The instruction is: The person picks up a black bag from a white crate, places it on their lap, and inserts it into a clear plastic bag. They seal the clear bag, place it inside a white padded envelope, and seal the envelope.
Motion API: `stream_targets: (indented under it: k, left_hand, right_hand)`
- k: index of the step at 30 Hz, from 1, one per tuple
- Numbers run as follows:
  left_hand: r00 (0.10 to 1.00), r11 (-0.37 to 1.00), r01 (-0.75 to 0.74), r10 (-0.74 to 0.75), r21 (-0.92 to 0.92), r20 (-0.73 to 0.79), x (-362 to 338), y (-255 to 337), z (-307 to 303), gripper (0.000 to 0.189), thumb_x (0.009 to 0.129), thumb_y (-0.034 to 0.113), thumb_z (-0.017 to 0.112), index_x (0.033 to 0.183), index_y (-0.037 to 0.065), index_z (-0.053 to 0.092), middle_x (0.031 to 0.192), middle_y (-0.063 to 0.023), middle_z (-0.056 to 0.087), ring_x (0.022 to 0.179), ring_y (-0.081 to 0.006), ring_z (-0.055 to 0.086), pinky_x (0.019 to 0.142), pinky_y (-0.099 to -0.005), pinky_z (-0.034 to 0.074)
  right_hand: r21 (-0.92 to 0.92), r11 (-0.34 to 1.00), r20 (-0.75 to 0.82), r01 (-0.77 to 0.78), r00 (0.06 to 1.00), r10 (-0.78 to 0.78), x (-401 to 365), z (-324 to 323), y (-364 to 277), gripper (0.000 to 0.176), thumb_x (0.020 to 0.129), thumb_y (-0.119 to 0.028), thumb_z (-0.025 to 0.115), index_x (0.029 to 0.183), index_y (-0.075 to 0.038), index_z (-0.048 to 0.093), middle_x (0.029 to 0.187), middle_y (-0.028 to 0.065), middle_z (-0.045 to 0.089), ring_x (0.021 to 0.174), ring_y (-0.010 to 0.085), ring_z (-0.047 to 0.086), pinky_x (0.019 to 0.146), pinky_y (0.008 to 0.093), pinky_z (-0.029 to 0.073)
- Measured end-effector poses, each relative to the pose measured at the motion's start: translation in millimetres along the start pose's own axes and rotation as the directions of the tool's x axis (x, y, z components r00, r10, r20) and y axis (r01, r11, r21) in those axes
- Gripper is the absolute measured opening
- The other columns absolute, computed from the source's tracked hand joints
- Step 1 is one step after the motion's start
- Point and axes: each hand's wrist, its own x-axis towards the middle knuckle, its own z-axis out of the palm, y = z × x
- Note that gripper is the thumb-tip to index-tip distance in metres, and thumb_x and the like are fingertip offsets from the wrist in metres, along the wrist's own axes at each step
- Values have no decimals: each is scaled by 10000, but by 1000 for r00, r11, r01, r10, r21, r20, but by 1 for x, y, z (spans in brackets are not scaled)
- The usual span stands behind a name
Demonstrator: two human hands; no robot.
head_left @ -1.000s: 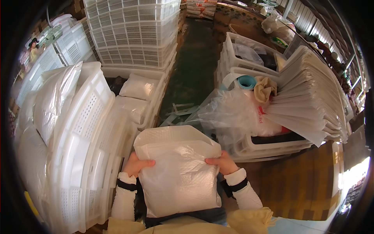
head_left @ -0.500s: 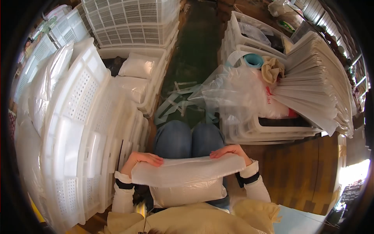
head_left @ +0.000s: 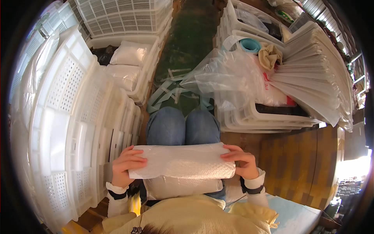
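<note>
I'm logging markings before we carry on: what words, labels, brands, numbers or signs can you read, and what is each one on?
"PE": red letters running sideways on the crumpled plastic bag; anything after them is unclear.
Dark mark on the cream garment: too small to read.
Green-marked packaging, far right: too small and blurred.
Folded white package: no readable text.

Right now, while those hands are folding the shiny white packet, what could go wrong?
The folded flap of the white plastic packet might spring open if the left hand or right hand lets go, since no tape shows on it. The packet could also slide off the lap. And the loose strips on the floor beyond the knees might tangle around feet.
</note>
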Motion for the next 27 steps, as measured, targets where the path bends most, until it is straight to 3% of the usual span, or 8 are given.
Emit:
stream_targets:
  k: [2,7,16,19,23,27]
  left_hand:
    - [1000,1000,-19,19,17,-19,-7,7,-4,162,606,19,760,741,60,682,823,-74,683,956,-293,628,938,-475,405]
    - [995,988,92,-97,-127,-27,-25,10,-16,185,587,-7,767,742,37,677,813,-98,689,945,-302,640,934,-484,414]
    - [976,929,208,-219,-306,1,-38,0,-29,174,552,-12,766,700,1,675,810,-114,683,934,-320,635,913,-480,439]
    - [978,944,198,-209,-264,-13,-38,0,-32,177,533,-6,767,687,12,682,790,-81,669,915,-281,599,843,-410,453]
    - [972,956,224,-232,-188,-23,-46,-3,-29,187,510,10,773,676,42,693,742,-27,634,862,-214,495,747,-324,405]
    - [950,936,311,-311,-166,29,-57,-1,-24,190,510,17,778,677,58,698,724,-14,629,835,-198,474,748,-304,390]
  right_hand:
    - [-6,1000,-32,11,999,-11,-9,-3,-6,270,643,-14,742,906,-29,678,1024,122,658,1122,342,511,963,444,381]
    - [-63,997,-58,50,997,-53,-19,-8,-18,235,619,-9,746,847,-31,693,999,121,665,1095,332,526,927,430,403]
    - [-46,996,-91,78,992,-82,-20,-8,-12,134,648,-44,745,775,-41,701,907,104,656,860,236,538,774,338,437]
    - [31,999,-164,-26,986,30,-22,-3,-17,110,664,-24,741,763,-33,694,895,84,586,802,183,514,697,284,443]
    - [84,988,-90,-129,987,136,-32,-7,-17,85,695,-3,726,765,-27,683,889,54,495,787,152,499,656,254,443]
    - [100,970,-10,-223,974,225,-41,-6,-17,91,715,6,713,789,-31,678,896,47,472,791,149,498,668,259,449]
